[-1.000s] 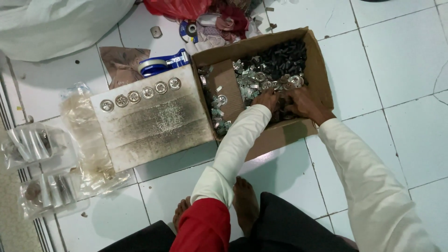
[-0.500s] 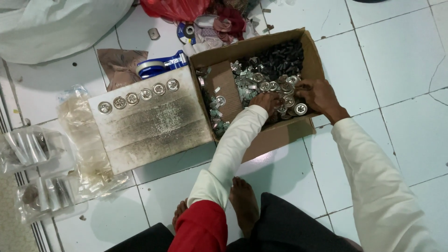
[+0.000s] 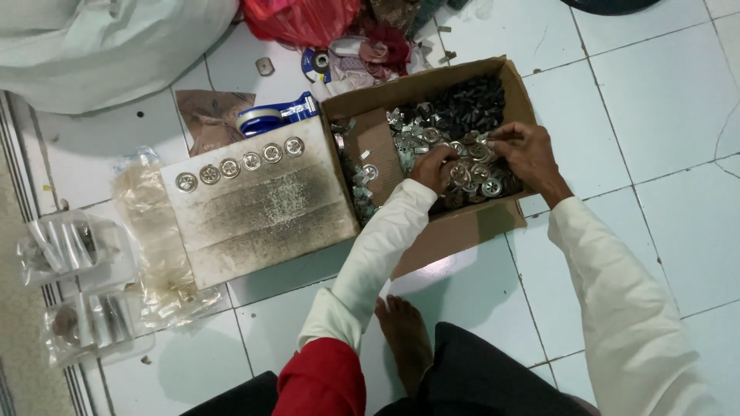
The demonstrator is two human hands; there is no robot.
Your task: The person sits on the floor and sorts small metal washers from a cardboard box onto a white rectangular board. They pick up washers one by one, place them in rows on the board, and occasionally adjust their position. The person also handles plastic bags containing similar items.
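**A:** Only the one head view here, so top to bottom. Both hands are down in the open cardboard box sitting on the white tile floor. The left hand rests on the heap of round metal discs near the middle of the box, fingers curled into the pile. The right hand is just beside it on the far side of the same heap, fingertips pinching at the discs. The hands are close but not touching.

**B:** Are they actually gripping anything?

**A:** Can't tell, honestly. Fingers are bent over the discs on both sides, but the bits are too small to see whether one is lifted. Further back in the box there's a darker pile of small parts.

**B:** And outside the box?

**A:** Touching its left side lies a flat, stained grey board with a row of six discs lined up along its far edge. Behind that, a blue tape dispenser. Far left, clear plastic bags with something metal inside. Up top, a red bag and a big white sack. A bare foot pokes out at the bottom between the two white sleeves.
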